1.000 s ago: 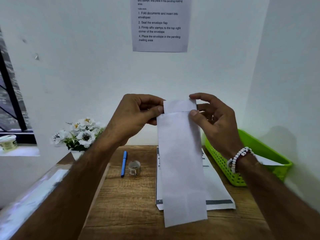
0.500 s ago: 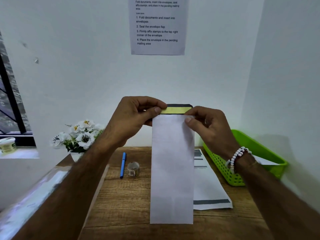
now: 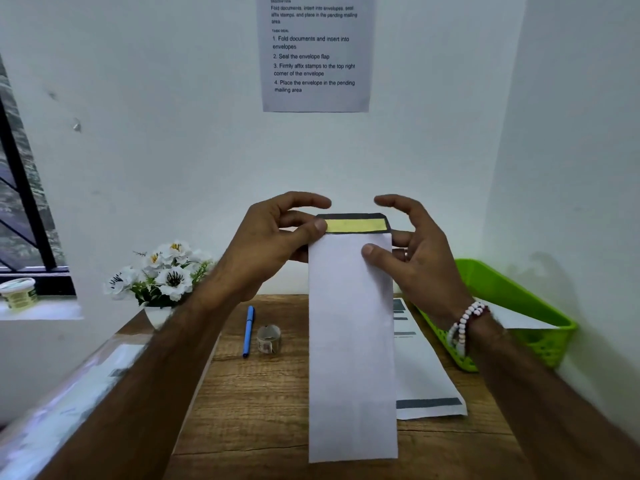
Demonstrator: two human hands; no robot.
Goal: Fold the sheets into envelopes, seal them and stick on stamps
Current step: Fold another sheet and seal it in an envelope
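Watching off the head cam: the wooden desk has open room front-left, but walls close in behind and to the right. The envelope is held upright above it, its lower end hanging in front of the printed sheets, with the green basket further right. My left hand pinches the top-left corner, thumb right at the yellow strip. The right hand pinches the face just below, forefinger lifted off. Might be bare glue, hard to tell. Risk from here is an uneven fold, so the flap sticks crooked, or a thumb catches the strip. Pen and small roll lie well clear
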